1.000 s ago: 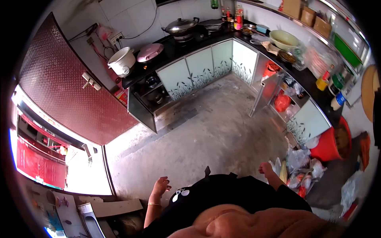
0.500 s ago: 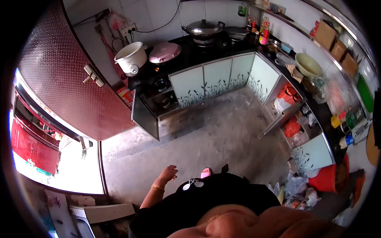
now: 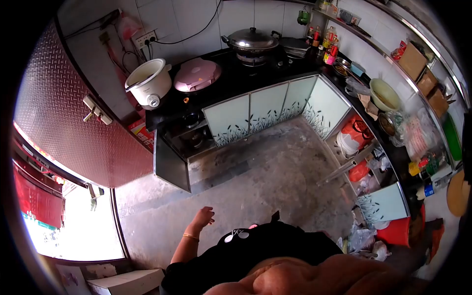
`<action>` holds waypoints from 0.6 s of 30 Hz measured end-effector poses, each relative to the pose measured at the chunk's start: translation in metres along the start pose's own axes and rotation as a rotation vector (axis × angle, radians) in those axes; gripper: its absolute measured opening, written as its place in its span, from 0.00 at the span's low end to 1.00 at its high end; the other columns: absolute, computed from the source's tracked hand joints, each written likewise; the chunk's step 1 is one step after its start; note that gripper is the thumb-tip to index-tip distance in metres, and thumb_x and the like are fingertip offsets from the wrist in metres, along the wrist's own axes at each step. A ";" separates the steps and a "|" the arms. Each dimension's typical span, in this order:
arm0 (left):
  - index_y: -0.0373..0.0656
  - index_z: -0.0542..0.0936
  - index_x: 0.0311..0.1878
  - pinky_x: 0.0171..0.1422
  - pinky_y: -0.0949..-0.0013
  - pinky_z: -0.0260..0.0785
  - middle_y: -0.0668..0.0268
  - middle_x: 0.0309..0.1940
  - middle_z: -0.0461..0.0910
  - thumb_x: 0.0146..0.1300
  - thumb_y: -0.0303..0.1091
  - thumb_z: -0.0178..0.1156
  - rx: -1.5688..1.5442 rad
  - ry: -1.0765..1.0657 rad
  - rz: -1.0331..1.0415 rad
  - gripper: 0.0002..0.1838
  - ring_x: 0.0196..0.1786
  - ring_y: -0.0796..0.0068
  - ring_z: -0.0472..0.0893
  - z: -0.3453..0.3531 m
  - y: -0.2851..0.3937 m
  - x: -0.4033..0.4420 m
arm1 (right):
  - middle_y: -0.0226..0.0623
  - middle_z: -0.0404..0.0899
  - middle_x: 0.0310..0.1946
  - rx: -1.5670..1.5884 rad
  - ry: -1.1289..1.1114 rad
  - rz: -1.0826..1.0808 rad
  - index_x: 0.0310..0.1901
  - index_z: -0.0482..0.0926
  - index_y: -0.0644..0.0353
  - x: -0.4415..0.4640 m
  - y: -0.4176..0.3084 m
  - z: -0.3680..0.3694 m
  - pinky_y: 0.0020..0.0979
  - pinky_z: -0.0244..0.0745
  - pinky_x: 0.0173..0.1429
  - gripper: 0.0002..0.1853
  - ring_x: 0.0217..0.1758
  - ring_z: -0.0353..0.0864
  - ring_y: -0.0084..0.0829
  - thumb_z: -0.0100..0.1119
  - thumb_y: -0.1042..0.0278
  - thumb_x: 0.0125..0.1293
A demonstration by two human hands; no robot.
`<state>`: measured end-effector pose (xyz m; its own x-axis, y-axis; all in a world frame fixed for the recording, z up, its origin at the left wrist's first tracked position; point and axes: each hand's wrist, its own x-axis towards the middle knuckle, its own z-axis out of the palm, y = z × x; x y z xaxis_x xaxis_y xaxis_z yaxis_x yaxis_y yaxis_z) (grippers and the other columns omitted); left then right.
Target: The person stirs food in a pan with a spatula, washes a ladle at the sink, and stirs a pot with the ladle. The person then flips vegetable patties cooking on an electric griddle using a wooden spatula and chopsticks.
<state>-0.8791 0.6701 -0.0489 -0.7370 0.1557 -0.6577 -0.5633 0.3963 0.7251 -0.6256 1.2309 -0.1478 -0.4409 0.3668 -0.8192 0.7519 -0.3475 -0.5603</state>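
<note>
Left grip (image 3: pixel 203 216) moved nearer cabinet door (image 3: pixel 170 164), loosely curled, above grey floor (image 3: pixel 255 182)

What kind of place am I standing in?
Most likely a kitchen: there's a lidded pan on a burner, a white pot with a dial on the black counter, and a cluster of bottles.

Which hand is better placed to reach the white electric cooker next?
Probably the left hand: it looks empty and is on the left, like the white electric cooker. The right hand cannot be made out.
</note>
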 end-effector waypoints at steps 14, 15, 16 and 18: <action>0.39 0.69 0.58 0.28 0.68 0.74 0.58 0.43 0.79 0.65 0.34 0.51 -0.245 0.287 -0.073 0.19 0.29 0.64 0.82 -0.019 0.061 0.025 | 0.36 0.73 0.26 -0.116 -0.054 0.111 0.44 0.70 0.58 0.126 -0.091 0.008 0.31 0.70 0.26 0.10 0.26 0.74 0.28 0.50 0.62 0.67; 0.39 0.69 0.58 0.28 0.68 0.74 0.57 0.43 0.79 0.65 0.34 0.51 -0.261 0.312 -0.063 0.19 0.30 0.64 0.82 -0.023 0.069 0.027 | 0.36 0.73 0.26 -0.149 -0.090 0.088 0.45 0.70 0.58 0.141 -0.115 0.018 0.31 0.70 0.26 0.11 0.26 0.74 0.27 0.50 0.62 0.67; 0.39 0.69 0.58 0.29 0.68 0.75 0.57 0.44 0.79 0.65 0.34 0.51 -0.283 0.341 -0.052 0.19 0.30 0.64 0.82 -0.025 0.078 0.029 | 0.36 0.73 0.27 -0.183 -0.134 0.056 0.46 0.70 0.58 0.156 -0.139 0.029 0.31 0.70 0.27 0.11 0.26 0.74 0.27 0.50 0.62 0.67; 0.37 0.68 0.59 0.32 0.67 0.75 0.55 0.46 0.77 0.65 0.33 0.50 -0.326 0.436 0.038 0.20 0.33 0.64 0.82 -0.027 0.099 0.033 | 0.35 0.73 0.27 -0.252 -0.238 -0.018 0.47 0.70 0.58 0.185 -0.187 0.057 0.31 0.70 0.27 0.11 0.27 0.74 0.27 0.50 0.62 0.67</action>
<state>-0.9694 0.6903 0.0066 -0.8068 -0.2528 -0.5340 -0.5684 0.0856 0.8183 -0.8764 1.3144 -0.2017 -0.5349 0.1494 -0.8316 0.8272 -0.1079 -0.5514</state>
